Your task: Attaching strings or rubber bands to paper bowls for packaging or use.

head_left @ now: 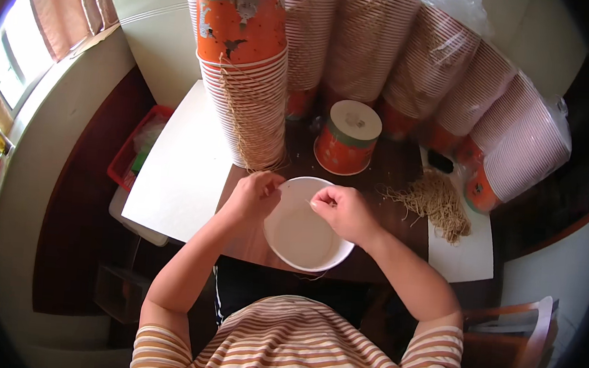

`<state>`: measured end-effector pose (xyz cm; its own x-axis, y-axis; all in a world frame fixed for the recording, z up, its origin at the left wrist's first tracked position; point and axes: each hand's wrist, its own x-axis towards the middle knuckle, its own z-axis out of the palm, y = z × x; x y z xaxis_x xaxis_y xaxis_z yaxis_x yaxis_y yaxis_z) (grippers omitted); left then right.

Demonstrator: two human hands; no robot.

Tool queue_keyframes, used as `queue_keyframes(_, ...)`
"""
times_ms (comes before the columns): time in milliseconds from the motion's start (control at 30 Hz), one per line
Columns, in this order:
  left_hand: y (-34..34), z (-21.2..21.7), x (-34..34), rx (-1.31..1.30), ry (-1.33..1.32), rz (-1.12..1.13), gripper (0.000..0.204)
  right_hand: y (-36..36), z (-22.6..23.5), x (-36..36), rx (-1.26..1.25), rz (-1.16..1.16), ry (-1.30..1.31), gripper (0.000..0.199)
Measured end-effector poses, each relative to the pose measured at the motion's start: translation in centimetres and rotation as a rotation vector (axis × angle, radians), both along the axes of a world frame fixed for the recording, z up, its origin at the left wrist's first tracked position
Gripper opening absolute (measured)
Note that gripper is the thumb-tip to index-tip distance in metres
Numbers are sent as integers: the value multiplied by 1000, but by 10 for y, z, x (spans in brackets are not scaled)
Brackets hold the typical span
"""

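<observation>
A white-lined paper bucket (301,234) sits mouth up at the table's front edge, between my hands. My left hand (258,193) is closed in a pinch at its left rim; what it pinches, if anything, is too small to make out. Over the bucket's upper right, my right hand (342,210) pinches what looks like the end of a thin strand. A bit of twine (311,277) hangs below the near rim. Behind my left hand rises a tall stack of nested orange paper buckets (242,104), with twine strands (234,110) draped down its side.
One upturned orange bucket with a green band (346,143) stands behind the bowl-like opening. A tangled bundle of twine (444,210) lies at the right. Several plastic-wrapped bucket stacks (368,44) line the back. Left of the table is a red crate (119,170); a chair (531,341) stands right.
</observation>
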<state>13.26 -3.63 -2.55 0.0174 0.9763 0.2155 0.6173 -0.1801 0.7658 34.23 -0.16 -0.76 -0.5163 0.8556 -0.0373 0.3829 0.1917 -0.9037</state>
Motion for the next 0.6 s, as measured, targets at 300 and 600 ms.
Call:
queue_keyframes(300,-45,-13,17,-409,-770,-21,25,-1,-15,-5,55,121,-85,13)
queue_keyframes(600,-31,-15,14,-388,-570,4,20,0,-29,-14,365,98,-71,8)
